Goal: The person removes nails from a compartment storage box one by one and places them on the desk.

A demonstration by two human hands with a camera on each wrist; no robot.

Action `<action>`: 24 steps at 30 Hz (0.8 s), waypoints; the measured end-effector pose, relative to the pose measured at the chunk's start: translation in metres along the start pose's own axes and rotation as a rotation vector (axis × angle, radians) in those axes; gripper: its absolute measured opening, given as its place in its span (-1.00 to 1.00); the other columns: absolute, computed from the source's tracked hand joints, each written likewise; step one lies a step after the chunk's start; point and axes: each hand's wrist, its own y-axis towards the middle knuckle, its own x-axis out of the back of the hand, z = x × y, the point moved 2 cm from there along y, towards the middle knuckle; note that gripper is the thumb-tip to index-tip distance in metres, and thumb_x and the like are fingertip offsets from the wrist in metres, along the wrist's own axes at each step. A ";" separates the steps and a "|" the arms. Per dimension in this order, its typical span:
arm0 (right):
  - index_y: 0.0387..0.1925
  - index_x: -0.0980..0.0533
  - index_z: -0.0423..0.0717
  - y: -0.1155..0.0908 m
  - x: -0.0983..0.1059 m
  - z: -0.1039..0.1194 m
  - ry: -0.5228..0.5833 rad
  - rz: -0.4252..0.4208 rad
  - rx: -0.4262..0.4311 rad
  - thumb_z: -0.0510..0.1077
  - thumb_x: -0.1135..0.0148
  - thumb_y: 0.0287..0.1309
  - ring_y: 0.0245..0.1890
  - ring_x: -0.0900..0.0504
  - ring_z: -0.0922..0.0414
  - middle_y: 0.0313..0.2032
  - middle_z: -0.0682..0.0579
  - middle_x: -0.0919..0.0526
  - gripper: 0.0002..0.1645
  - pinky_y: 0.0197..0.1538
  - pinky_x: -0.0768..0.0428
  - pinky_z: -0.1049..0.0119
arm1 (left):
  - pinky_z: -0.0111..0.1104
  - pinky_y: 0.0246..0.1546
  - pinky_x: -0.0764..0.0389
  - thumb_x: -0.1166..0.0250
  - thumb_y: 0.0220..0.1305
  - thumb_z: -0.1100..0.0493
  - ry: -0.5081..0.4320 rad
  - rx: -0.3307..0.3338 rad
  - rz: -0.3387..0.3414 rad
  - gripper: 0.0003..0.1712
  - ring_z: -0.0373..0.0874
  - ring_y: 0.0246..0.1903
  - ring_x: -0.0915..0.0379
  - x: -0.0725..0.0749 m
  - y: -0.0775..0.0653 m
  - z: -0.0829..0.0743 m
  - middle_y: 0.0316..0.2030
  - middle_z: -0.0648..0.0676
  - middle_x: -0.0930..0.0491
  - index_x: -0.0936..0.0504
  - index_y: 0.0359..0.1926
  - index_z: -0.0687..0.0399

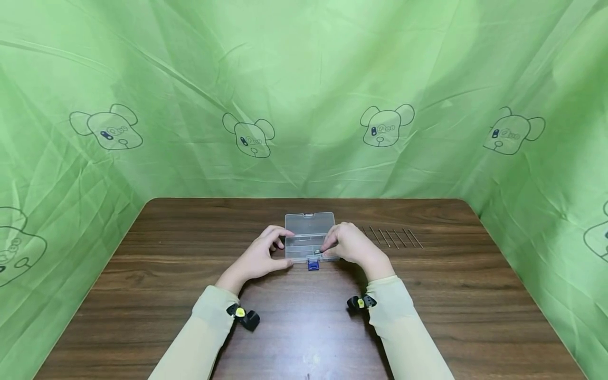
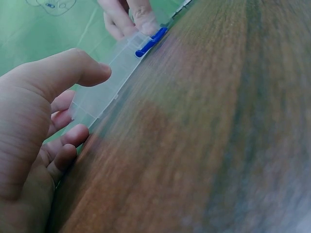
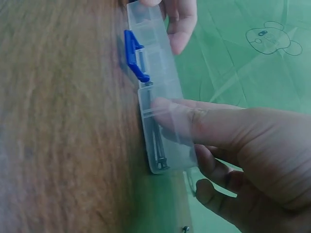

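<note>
A clear plastic compartment box [image 1: 299, 254] with its lid [image 1: 310, 224] raised at the back lies on the table, its blue latch [image 1: 313, 264] at the front. My left hand [image 1: 258, 256] holds the box's left end, thumb at the front corner and fingers around the side. Inside the right part, my right hand [image 1: 353, 245] pinches at a thin metal screw [image 1: 319, 253]; its exact hold is partly hidden. Through the translucent wall, the right wrist view shows long screws [image 3: 158, 141] in the box beside the right thumb.
Right of the box, several long thin screws [image 1: 398, 238] lie in a spaced row on the brown wooden table [image 1: 475, 306]. A green cloth [image 1: 304, 79] with drawn bear heads surrounds the table at the back and sides.
</note>
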 end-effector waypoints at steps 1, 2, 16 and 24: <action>-0.31 -0.90 0.03 0.000 -0.001 0.000 -0.009 -0.003 0.009 -0.18 -0.72 0.06 -0.08 -0.77 0.07 -0.25 0.16 -0.83 -0.87 0.18 -0.65 0.08 | -0.22 -0.04 -0.55 -0.66 0.19 0.11 0.001 0.001 0.000 -0.24 -0.13 -0.05 -0.50 0.000 0.000 0.000 0.18 0.07 -0.50 -0.59 0.40 -0.04; -0.31 -0.90 0.03 0.000 -0.001 0.000 -0.020 -0.007 0.019 -0.17 -0.72 0.05 -0.09 -0.77 0.08 -0.26 0.17 -0.83 -0.87 0.17 -0.64 0.08 | -0.22 -0.04 -0.55 -0.66 0.19 0.11 0.001 0.001 0.000 -0.24 -0.13 -0.05 -0.50 0.000 0.000 0.000 0.18 0.06 -0.50 -0.59 0.40 -0.05; -0.32 -0.89 0.04 -0.002 -0.002 0.006 -0.064 -0.006 -0.025 -0.15 -0.67 0.14 -0.08 -0.65 0.05 -0.24 0.17 -0.82 -0.95 0.15 -0.56 0.10 | -0.20 -0.05 -0.55 -0.68 0.19 0.10 -0.006 -0.009 0.000 -0.24 -0.13 -0.05 -0.50 0.000 0.002 0.000 0.17 0.06 -0.50 -0.60 0.39 -0.04; -0.35 -0.82 0.00 0.000 -0.003 0.009 -0.046 0.030 -0.041 -0.18 -0.60 0.22 -0.03 -0.62 0.01 -0.21 0.15 -0.79 -0.95 0.22 -0.54 0.00 | -0.21 -0.03 -0.55 -0.67 0.19 0.09 0.000 0.004 0.002 -0.24 -0.14 -0.04 -0.50 0.001 0.001 -0.001 0.18 0.02 -0.50 -0.60 0.39 -0.08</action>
